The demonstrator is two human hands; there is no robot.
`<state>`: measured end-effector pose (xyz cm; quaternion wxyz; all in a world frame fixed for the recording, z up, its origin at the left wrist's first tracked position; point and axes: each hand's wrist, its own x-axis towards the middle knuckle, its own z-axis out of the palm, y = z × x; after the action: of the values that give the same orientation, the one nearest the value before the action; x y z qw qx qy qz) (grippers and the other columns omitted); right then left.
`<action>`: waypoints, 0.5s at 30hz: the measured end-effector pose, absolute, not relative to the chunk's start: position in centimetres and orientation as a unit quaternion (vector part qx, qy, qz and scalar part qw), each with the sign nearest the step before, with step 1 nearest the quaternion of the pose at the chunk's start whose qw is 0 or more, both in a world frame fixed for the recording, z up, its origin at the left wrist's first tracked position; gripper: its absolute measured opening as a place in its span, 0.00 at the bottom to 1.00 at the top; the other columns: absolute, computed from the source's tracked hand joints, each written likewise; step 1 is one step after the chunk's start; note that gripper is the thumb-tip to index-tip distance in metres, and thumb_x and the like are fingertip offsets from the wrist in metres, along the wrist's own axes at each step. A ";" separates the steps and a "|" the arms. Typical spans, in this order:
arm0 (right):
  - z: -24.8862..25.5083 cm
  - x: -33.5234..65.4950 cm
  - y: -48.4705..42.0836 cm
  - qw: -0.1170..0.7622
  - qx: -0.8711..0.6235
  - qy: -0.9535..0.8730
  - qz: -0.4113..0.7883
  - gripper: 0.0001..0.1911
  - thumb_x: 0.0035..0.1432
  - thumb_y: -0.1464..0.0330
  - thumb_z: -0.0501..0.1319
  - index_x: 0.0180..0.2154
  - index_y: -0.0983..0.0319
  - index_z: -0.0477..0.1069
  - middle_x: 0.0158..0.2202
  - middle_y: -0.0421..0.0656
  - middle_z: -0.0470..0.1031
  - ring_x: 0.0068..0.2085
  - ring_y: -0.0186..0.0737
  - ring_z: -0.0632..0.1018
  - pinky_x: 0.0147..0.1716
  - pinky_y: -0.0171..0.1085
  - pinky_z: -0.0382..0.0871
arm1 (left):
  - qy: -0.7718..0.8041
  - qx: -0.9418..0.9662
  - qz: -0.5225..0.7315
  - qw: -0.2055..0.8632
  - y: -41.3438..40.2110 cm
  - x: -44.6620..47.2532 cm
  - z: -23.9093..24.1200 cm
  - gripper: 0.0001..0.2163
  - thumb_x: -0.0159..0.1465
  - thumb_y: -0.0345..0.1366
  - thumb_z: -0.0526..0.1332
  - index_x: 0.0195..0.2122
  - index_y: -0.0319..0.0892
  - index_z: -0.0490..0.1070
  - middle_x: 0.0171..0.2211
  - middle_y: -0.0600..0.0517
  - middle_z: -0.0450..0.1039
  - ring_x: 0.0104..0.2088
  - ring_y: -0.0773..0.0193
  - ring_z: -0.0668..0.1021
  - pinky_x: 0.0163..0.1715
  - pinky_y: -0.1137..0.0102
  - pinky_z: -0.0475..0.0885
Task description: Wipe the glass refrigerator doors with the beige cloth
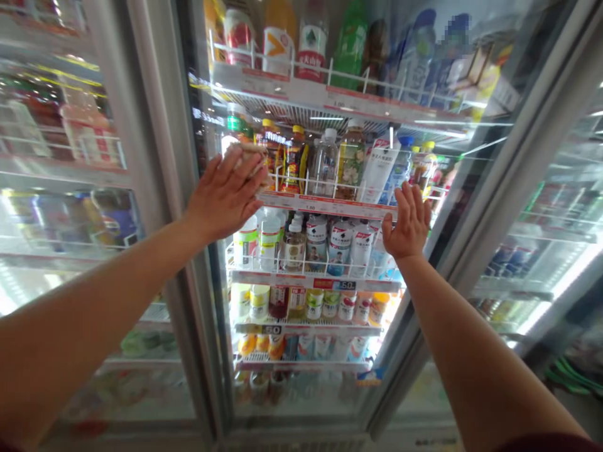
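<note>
My left hand [225, 199] lies flat on a pale cloth [257, 150], holding it against the upper left of the glass door [301, 411] of a drinks cooler. Most of the cloth is hidden beneath my fingers. My right hand [407, 227] is open, its palm toward the same glass on the right side, with nothing in it. Its fingers point up, slightly apart. Whether that palm touches the glass I cannot tell. Behind the pane, bottles [294, 164] stand on a wire-fronted shelf level with my hands.
Metal door frames [162, 157] run along both sides of the pane. Shelves below hold white-labelled bottles [339, 242] and small cups [315, 304]. Larger bottles [312, 44] fill the top shelf. Neighbouring cooler doors with drinks [89, 125] flank this one, blurred. Reflections cross the upper right glass.
</note>
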<state>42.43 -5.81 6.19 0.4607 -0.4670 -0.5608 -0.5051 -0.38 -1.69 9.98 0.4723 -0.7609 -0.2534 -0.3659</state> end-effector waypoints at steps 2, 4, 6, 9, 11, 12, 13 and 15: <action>6.2 42.4 -5.8 0.460 -0.463 -0.560 -0.510 0.31 0.67 0.61 0.51 0.69 0.60 0.61 0.71 0.50 0.66 0.74 0.51 0.62 0.71 0.56 0.53 | -0.264 -0.758 -0.380 0.461 -1.9 0.0 9.3 0.34 0.77 0.47 0.52 0.78 0.51 0.36 0.77 0.46 0.44 0.76 0.43 0.43 0.74 0.41 0.47; 6.2 42.3 -5.8 0.459 -0.462 -0.560 -0.513 0.31 0.68 0.61 0.51 0.69 0.61 0.62 0.70 0.51 0.66 0.74 0.50 0.61 0.72 0.55 0.52 | -0.255 -0.777 -0.353 0.455 -2.1 0.3 8.0 0.35 0.76 0.47 0.54 0.78 0.51 0.36 0.76 0.47 0.46 0.76 0.42 0.45 0.74 0.42 0.48; 6.2 42.3 -5.9 0.458 -0.463 -0.562 -0.509 0.31 0.68 0.61 0.51 0.69 0.61 0.61 0.71 0.51 0.66 0.74 0.50 0.61 0.72 0.55 0.52 | -0.231 -0.803 -0.303 0.458 -2.2 0.2 7.2 0.33 0.77 0.46 0.54 0.77 0.53 0.38 0.76 0.50 0.48 0.76 0.45 0.48 0.74 0.44 0.49; 6.3 42.4 -5.9 0.459 -0.464 -0.564 -0.506 0.31 0.68 0.61 0.50 0.70 0.61 0.61 0.71 0.51 0.65 0.74 0.50 0.60 0.72 0.55 0.52 | -0.224 -0.807 -0.298 0.458 -1.9 -0.3 8.6 0.30 0.77 0.46 0.51 0.77 0.55 0.42 0.76 0.55 0.48 0.76 0.50 0.48 0.76 0.47 0.46; 6.2 42.5 -5.9 0.456 -0.465 -0.563 -0.509 0.32 0.68 0.60 0.50 0.70 0.61 0.60 0.71 0.51 0.65 0.74 0.50 0.60 0.72 0.55 0.52 | -0.250 -0.788 -0.348 0.443 -1.7 -0.4 10.2 0.29 0.77 0.48 0.50 0.77 0.54 0.44 0.77 0.56 0.46 0.76 0.48 0.47 0.76 0.45 0.44; 6.2 42.5 -5.9 0.455 -0.466 -0.562 -0.510 0.32 0.68 0.60 0.50 0.70 0.60 0.60 0.71 0.50 0.65 0.74 0.51 0.60 0.72 0.55 0.52 | -0.263 -0.777 -0.373 0.434 -1.6 -0.2 10.7 0.29 0.77 0.48 0.50 0.77 0.53 0.45 0.77 0.54 0.44 0.76 0.46 0.47 0.75 0.43 0.44; 6.2 42.5 -5.9 0.454 -0.467 -0.561 -0.512 0.32 0.68 0.60 0.50 0.70 0.60 0.60 0.71 0.50 0.65 0.74 0.51 0.60 0.72 0.56 0.52 | -0.273 -0.769 -0.390 0.427 -1.7 0.1 10.9 0.30 0.77 0.49 0.50 0.77 0.51 0.45 0.77 0.52 0.43 0.76 0.44 0.46 0.75 0.42 0.45; 6.3 42.5 -5.8 0.454 -0.464 -0.560 -0.515 0.32 0.68 0.60 0.50 0.70 0.60 0.60 0.71 0.50 0.66 0.74 0.51 0.61 0.72 0.55 0.52 | -0.274 -0.765 -0.401 0.423 -1.9 1.1 9.9 0.31 0.76 0.49 0.51 0.77 0.48 0.45 0.77 0.48 0.43 0.76 0.41 0.44 0.74 0.39 0.46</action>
<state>42.51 -5.82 6.26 0.4540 -0.4639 -0.5598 -0.5151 1.08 -1.93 9.92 0.4229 -0.7654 -0.2735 -0.4006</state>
